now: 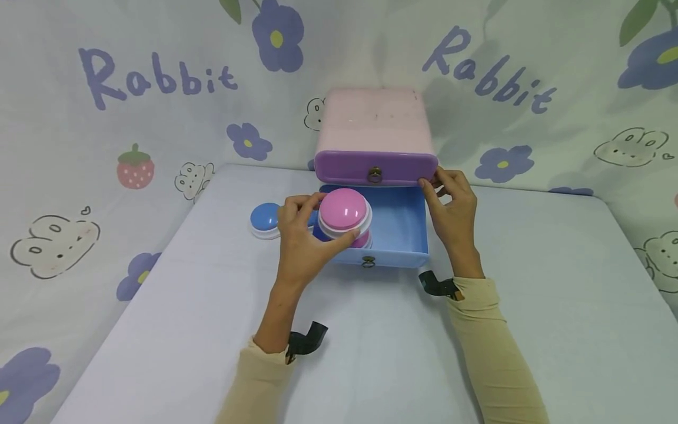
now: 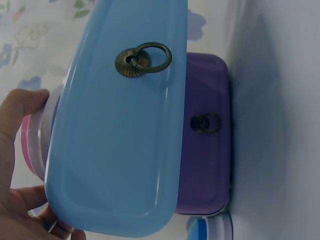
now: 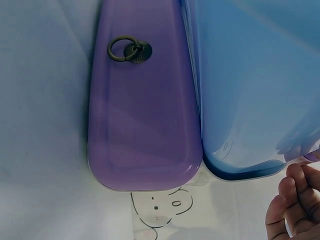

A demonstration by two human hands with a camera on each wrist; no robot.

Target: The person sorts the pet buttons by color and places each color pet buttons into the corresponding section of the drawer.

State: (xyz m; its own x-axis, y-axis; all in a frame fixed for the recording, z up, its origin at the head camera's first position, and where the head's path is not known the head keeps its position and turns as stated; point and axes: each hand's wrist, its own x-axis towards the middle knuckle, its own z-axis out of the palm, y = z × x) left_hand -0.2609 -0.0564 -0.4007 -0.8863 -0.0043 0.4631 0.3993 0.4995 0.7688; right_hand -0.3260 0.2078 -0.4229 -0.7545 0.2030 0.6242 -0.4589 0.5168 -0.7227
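In the head view my left hand (image 1: 302,235) holds a push button (image 1: 343,209) with a pink dome and white base, thumb and fingers on opposite sides of its rim. It is over the left part of a pulled-out blue drawer (image 1: 405,221). Beneath it another pink push button (image 1: 362,240) lies partly hidden in the drawer. My right hand (image 1: 454,206) grips the lower right corner of the drawer box (image 1: 376,121), its thumb on the purple upper front. The left wrist view shows the held button partly behind the blue drawer front (image 2: 120,135).
A push button with a blue dome (image 1: 263,217) sits on the white table (image 1: 371,341) left of the drawer, partly behind my left hand. Below the blue drawer is a purple drawer front (image 3: 145,110) with a ring pull. Patterned cloth (image 1: 371,47) hangs behind the box.
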